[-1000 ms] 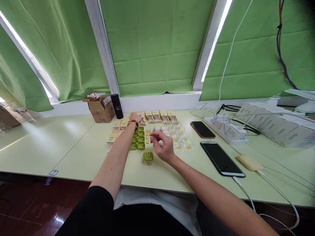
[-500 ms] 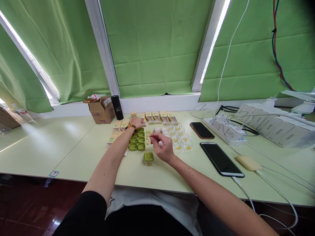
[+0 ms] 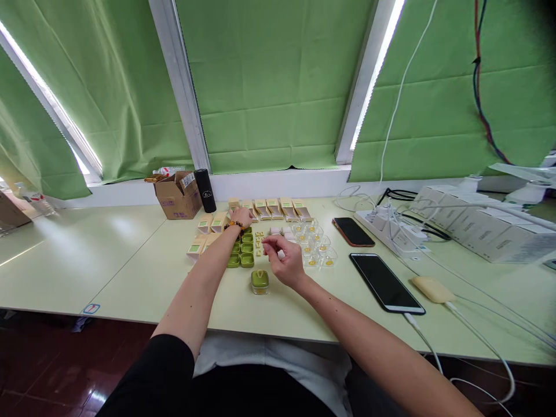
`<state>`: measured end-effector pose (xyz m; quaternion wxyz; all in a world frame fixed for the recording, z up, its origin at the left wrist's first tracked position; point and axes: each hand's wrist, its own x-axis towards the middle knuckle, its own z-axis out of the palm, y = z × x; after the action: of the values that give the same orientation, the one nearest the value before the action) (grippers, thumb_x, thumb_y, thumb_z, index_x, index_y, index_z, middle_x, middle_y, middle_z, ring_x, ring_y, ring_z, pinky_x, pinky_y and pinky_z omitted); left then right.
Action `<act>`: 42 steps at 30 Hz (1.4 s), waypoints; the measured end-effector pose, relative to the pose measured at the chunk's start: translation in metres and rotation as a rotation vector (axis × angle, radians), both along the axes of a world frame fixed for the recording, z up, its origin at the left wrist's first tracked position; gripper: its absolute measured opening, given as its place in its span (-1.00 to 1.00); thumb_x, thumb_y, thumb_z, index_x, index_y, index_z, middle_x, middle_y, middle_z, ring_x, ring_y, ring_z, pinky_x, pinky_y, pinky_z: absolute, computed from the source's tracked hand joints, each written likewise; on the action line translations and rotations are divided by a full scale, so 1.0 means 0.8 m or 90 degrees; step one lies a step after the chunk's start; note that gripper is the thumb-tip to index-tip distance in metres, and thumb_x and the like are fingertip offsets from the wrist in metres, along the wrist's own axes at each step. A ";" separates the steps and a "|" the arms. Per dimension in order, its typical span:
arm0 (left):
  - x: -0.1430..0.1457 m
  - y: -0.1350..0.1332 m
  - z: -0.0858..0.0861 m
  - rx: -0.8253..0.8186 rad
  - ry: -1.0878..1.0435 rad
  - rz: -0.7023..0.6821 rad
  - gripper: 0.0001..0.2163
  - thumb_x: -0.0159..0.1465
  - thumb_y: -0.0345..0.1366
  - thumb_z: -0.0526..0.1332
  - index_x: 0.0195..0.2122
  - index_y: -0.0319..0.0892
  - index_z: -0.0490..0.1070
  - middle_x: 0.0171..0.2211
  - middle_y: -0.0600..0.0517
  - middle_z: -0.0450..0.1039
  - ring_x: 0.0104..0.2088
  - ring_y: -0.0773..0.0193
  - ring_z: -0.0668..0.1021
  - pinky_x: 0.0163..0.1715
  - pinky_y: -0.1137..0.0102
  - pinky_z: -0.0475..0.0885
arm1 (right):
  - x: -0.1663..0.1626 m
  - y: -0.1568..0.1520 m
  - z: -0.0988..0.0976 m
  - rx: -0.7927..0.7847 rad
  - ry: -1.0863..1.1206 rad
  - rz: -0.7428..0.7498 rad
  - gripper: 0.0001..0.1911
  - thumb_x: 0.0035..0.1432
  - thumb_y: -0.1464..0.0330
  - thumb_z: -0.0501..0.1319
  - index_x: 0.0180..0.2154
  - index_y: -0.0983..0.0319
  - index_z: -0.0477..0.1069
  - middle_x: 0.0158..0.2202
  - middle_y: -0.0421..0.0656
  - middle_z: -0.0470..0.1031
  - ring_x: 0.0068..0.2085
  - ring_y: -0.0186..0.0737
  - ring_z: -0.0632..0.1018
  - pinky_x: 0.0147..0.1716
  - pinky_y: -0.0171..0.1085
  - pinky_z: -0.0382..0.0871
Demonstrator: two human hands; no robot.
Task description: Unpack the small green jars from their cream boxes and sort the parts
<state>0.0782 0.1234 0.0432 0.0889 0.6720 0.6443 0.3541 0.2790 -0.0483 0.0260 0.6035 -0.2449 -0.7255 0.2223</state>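
Observation:
My left hand [image 3: 242, 216], with a beaded bracelet on the wrist, reaches over the back of the green square lids [image 3: 247, 259]. Its fingers look spread, near a small kraft-coloured box [image 3: 233, 203]; their tips are partly hidden. My right hand [image 3: 285, 259] hovers with thumb and fingers pinched; whatever is between them cannot be made out. Small yellowish pieces [image 3: 258, 245] lie just left of it. In front stands a clear jar with a green lid [image 3: 260, 281]. Clear square cups [image 3: 322, 251] with yellow bottoms are grouped to the right.
Several kraft cartons [image 3: 273, 208] line the back, with more at left [image 3: 195, 248]. A cardboard box [image 3: 177, 197] and a black bottle [image 3: 205, 190] stand behind. Two phones [image 3: 386, 282], a power strip [image 3: 391, 229], cables and white boxes [image 3: 482, 223] occupy the right side.
The whole view has shifted slightly. My left hand stays by the small boxes at the back, and my right hand keeps its pinch in nearly the same place.

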 end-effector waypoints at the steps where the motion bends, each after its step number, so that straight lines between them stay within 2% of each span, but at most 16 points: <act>1: 0.000 -0.005 0.005 -0.017 0.020 0.003 -0.70 0.26 -0.20 0.42 -0.57 -0.20 0.54 -0.50 -0.09 0.54 -0.03 0.03 0.48 0.27 0.01 0.23 | 0.001 0.002 0.000 -0.002 0.002 -0.004 -0.87 0.35 0.29 0.21 -0.21 0.17 0.52 -0.49 -0.22 0.54 -0.52 -0.30 0.50 -0.47 -0.30 0.43; 5: -0.003 -0.035 0.030 -0.034 0.064 -0.001 -0.91 0.25 -0.33 0.36 -0.30 -0.18 0.68 -0.23 -0.15 0.66 0.16 -0.15 0.43 0.25 -0.05 0.25 | 0.009 0.012 0.004 -0.035 0.030 -0.030 -0.86 0.34 0.28 0.22 -0.22 0.18 0.51 -0.47 -0.21 0.55 -0.50 -0.30 0.51 -0.47 -0.30 0.43; 8: -0.007 -0.083 0.044 -0.014 0.076 -0.060 -0.80 0.27 -0.35 0.30 -0.13 -0.10 0.68 -0.11 -0.09 0.66 0.23 -0.12 0.41 0.28 -0.01 0.25 | 0.016 0.019 0.010 -0.069 0.071 -0.037 -0.85 0.34 0.26 0.23 -0.20 0.19 0.50 -0.46 -0.21 0.54 -0.52 -0.30 0.49 -0.48 -0.29 0.42; 11: -0.013 -0.151 0.053 -0.013 0.090 -0.276 -0.72 0.25 -0.33 0.31 -0.01 -0.07 0.62 -0.02 -0.05 0.61 0.19 -0.04 0.44 0.25 0.06 0.33 | 0.021 0.026 0.016 -0.094 0.103 -0.052 -0.85 0.32 0.25 0.24 -0.20 0.19 0.50 -0.46 -0.23 0.52 -0.52 -0.32 0.48 -0.48 -0.30 0.39; 15: -0.016 -0.237 0.053 -0.127 0.153 -0.460 -0.46 0.24 -0.06 0.44 0.21 -0.02 0.44 0.10 -0.06 0.53 0.19 -0.03 0.43 0.15 0.16 0.38 | 0.023 0.031 0.018 -0.104 0.124 -0.065 -0.86 0.31 0.26 0.25 -0.19 0.19 0.49 -0.45 -0.23 0.51 -0.49 -0.31 0.48 -0.47 -0.30 0.39; 17: -0.011 -0.263 0.047 -0.143 0.193 -0.477 -0.32 0.15 0.02 0.50 0.25 -0.06 0.38 0.10 -0.10 0.51 0.16 -0.05 0.43 0.12 0.15 0.37 | 0.023 0.032 0.015 -0.101 0.117 -0.068 -0.85 0.31 0.25 0.25 -0.19 0.19 0.49 -0.45 -0.23 0.51 -0.50 -0.31 0.47 -0.47 -0.30 0.37; 19: -0.003 -0.276 0.037 -0.140 0.227 -0.462 -0.27 0.11 0.00 0.54 0.26 -0.07 0.36 0.09 -0.10 0.51 0.15 -0.08 0.42 0.12 0.13 0.34 | 0.022 0.032 0.013 -0.096 0.103 -0.069 -0.85 0.31 0.25 0.24 -0.18 0.18 0.49 -0.46 -0.24 0.51 -0.50 -0.31 0.46 -0.47 -0.29 0.36; 24: 0.008 -0.274 0.020 -0.139 0.250 -0.428 -0.55 0.22 -0.11 0.48 0.09 -0.11 0.49 -0.02 -0.09 0.53 0.10 -0.06 0.44 0.12 0.12 0.31 | 0.021 0.030 0.010 -0.111 0.085 -0.073 -0.85 0.29 0.25 0.25 -0.17 0.17 0.48 -0.45 -0.24 0.54 -0.52 -0.31 0.47 -0.47 -0.28 0.36; 26: 0.003 -0.263 0.025 -0.130 0.202 -0.409 -0.57 0.25 -0.05 0.45 0.07 -0.10 0.52 -0.03 -0.10 0.52 0.08 -0.04 0.46 0.12 0.12 0.34 | 0.020 0.030 0.010 -0.126 0.093 -0.070 -0.84 0.28 0.24 0.27 -0.17 0.17 0.48 -0.45 -0.24 0.53 -0.52 -0.31 0.47 -0.47 -0.28 0.36; 29: -0.006 -0.241 0.044 -0.104 0.079 -0.375 -0.52 0.23 0.07 0.42 0.04 -0.14 0.55 -0.02 -0.11 0.51 0.04 -0.01 0.51 0.07 0.18 0.41 | 0.019 0.033 0.010 -0.179 0.126 -0.017 -0.79 0.29 0.19 0.27 -0.14 0.16 0.48 -0.44 -0.25 0.51 -0.52 -0.33 0.46 -0.48 -0.30 0.36; 32: -0.011 -0.220 0.062 -0.072 -0.046 -0.408 -0.53 0.25 0.15 0.38 -0.08 -0.16 0.60 -0.07 -0.07 0.56 -0.01 0.03 0.55 0.04 0.22 0.44 | 0.016 0.036 0.008 -0.293 0.172 0.083 -0.68 0.26 0.06 0.31 -0.15 0.16 0.46 -0.40 -0.24 0.52 -0.56 -0.35 0.47 -0.59 -0.33 0.30; 34: -0.010 -0.211 0.064 -0.055 -0.126 -0.437 -0.51 0.28 0.18 0.34 -0.05 -0.16 0.61 -0.08 -0.06 0.57 -0.02 0.05 0.56 0.04 0.23 0.46 | 0.013 0.037 0.006 -0.394 0.188 0.179 -0.57 0.20 -0.05 0.34 -0.18 0.16 0.45 -0.39 -0.21 0.56 -0.57 -0.31 0.52 -0.65 -0.34 0.25; 38: -0.006 -0.204 0.040 -0.001 -0.207 -0.416 -0.47 0.30 0.20 0.31 0.00 -0.17 0.62 -0.08 -0.11 0.56 0.03 0.02 0.54 0.03 0.21 0.50 | 0.009 0.033 0.005 -0.542 0.204 0.421 -0.46 0.15 -0.15 0.36 -0.17 0.18 0.44 -0.34 -0.08 0.66 -0.44 -0.12 0.66 -0.59 -0.28 0.42; 40: -0.005 -0.203 0.025 0.014 -0.238 -0.404 -0.46 0.30 0.19 0.33 0.06 -0.16 0.61 -0.02 -0.15 0.55 0.10 -0.02 0.53 0.08 0.17 0.49 | 0.008 0.030 0.004 -0.568 0.225 0.488 -0.49 0.15 -0.11 0.39 -0.17 0.19 0.48 -0.28 -0.06 0.68 -0.34 -0.09 0.70 -0.51 -0.26 0.50; 42: -0.005 -0.204 0.013 0.037 -0.270 -0.404 -0.44 0.31 0.14 0.35 0.18 -0.13 0.55 0.09 -0.17 0.53 0.18 -0.03 0.50 0.20 0.13 0.44 | 0.007 0.028 0.004 -0.569 0.243 0.507 -0.56 0.13 0.00 0.45 -0.19 0.20 0.52 -0.24 -0.08 0.68 -0.29 -0.13 0.70 -0.45 -0.28 0.53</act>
<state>0.0741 -0.0396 0.0537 0.3063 0.7522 0.3613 0.4581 0.2846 -0.0262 0.0292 0.4327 -0.1403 -0.4777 0.7516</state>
